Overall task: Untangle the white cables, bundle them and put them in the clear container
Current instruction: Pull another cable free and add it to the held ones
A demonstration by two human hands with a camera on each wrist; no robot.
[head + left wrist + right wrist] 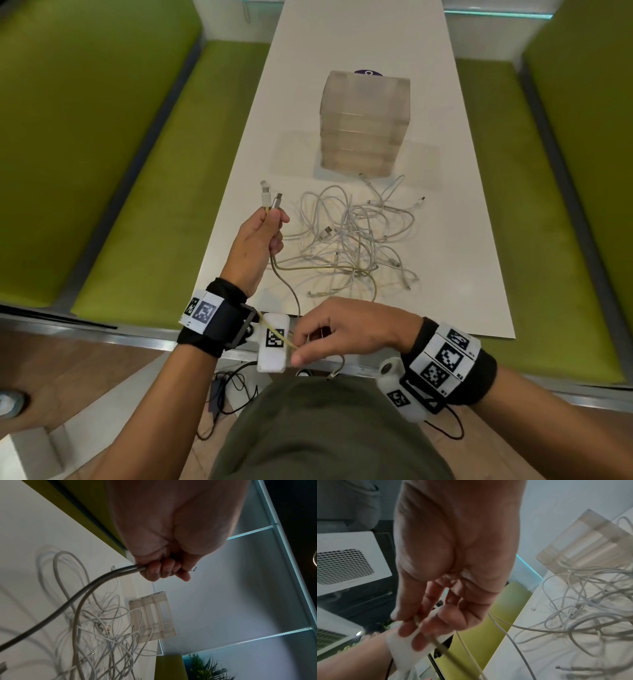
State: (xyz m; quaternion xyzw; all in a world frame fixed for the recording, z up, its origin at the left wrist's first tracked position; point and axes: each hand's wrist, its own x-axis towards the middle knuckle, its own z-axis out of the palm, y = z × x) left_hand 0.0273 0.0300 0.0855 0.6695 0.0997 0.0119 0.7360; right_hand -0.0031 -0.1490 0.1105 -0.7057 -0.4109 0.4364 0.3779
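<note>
A loose tangle of white cables (356, 236) (109, 628) (583, 601) lies on the white table (445, 240) in front of the clear container (364, 123) (152, 616) (583, 540). My left hand (263, 233) (164, 569) is raised over the table's left edge and grips the plug ends of two cables (270, 202), which stick up out of the fist. My right hand (318, 342) (419, 626), near the table's front edge beside my left wrist, pinches a yellowish cable (277, 337) between thumb and fingers.
Green bench seats (144, 205) run along both long sides of the table. A purple round object (368, 72) peeks from behind the container. Black wires (233, 387) hang below the table's near edge, above a wooden floor.
</note>
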